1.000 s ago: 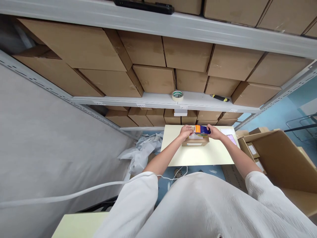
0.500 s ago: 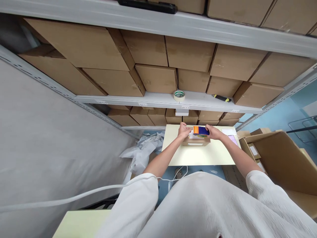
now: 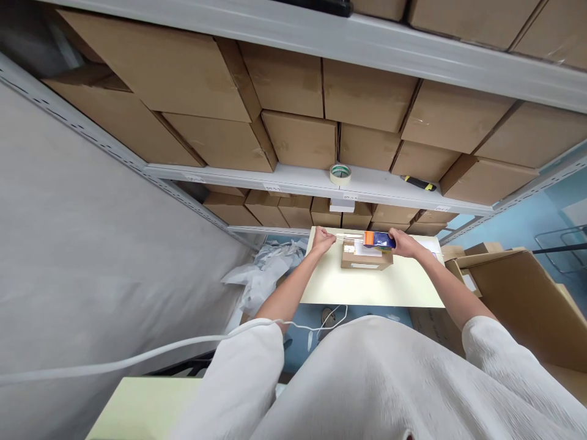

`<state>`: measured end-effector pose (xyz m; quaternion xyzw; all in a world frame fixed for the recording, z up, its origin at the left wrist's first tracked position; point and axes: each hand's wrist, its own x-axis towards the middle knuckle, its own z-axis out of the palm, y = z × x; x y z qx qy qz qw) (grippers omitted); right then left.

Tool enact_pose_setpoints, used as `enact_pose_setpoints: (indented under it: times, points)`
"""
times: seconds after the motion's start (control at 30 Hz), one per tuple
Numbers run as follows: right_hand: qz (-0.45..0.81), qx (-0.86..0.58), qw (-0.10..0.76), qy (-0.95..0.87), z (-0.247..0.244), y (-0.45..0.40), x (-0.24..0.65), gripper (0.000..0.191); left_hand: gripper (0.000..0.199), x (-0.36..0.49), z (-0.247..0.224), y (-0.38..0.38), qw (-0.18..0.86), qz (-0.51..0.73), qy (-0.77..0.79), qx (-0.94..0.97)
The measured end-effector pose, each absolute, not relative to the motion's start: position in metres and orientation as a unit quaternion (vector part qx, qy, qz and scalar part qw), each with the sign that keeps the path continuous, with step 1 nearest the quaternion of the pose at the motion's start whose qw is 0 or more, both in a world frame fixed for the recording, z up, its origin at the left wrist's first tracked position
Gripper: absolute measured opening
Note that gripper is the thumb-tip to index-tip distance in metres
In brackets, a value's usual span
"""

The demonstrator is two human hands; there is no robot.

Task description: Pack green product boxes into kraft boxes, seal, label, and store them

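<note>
My right hand (image 3: 403, 243) is wrapped round a blue and orange tape dispenser (image 3: 380, 239), held above a small cardboard box (image 3: 365, 261). From the dispenser a strip of clear tape (image 3: 349, 236) runs leftward, stretched over the box. Its free end is pinched in the fingers of my left hand (image 3: 323, 239), off to the left of the box. White labels show on the top and front of the box, which rests on a pale yellow table (image 3: 321, 287).
Shelves ahead hold several cardboard boxes (image 3: 298, 140). On the shelf edge lie a tape roll (image 3: 340, 175) and a yellow-black utility knife (image 3: 419, 183). A large open carton (image 3: 527, 299) stands at right, plastic wrapping (image 3: 261, 275) at left. A white cable (image 3: 183, 346) crosses my left arm.
My left hand has moved left, away from the dispenser, with the tape end. A length of clear tape now spans between them. The view has shifted slightly.
</note>
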<state>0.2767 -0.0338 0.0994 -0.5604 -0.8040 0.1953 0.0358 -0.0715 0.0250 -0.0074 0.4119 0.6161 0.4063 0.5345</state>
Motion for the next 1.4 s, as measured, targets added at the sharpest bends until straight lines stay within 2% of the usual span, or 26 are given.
enact_pose_setpoints:
  times: [0.17, 0.57, 0.8, 1.1, 1.23, 1.3, 1.4]
  points:
    - [0.202, -0.556, 0.015, -0.806, 0.099, -0.027, 0.274, 0.039, 0.059, -0.082, -0.028, 0.019, 0.587, 0.413, 0.595, 0.361]
    - [0.167, -0.557, -0.029, -0.813, 0.102, -0.024, 0.253, 0.036, 0.052, -0.079, -0.072, 0.013, 0.587, 0.419, 0.603, 0.341]
    - [0.162, -0.565, -0.049, -0.807, 0.105, -0.021, 0.248, 0.036, 0.043, -0.056, -0.091, 0.008, 0.586, 0.379, 0.625, 0.35]
    - [0.165, -0.574, -0.049, -0.8, 0.106, -0.021, 0.244, 0.038, 0.047, -0.043, -0.081, 0.005, 0.538, 0.33, 0.666, 0.397]
    - [0.165, -0.582, -0.049, -0.795, 0.105, -0.023, 0.245, 0.037, 0.034, -0.047, -0.072, 0.0, 0.537, 0.369, 0.621, 0.435]
    - [0.171, -0.59, -0.045, -0.788, 0.102, -0.024, 0.246, 0.041, 0.029, -0.049, -0.067, -0.003, 0.549, 0.361, 0.6, 0.457]
    - [0.195, -0.588, -0.013, -0.785, 0.095, -0.024, 0.247, 0.062, 0.033, -0.051, -0.055, -0.004, 0.515, 0.347, 0.587, 0.52]
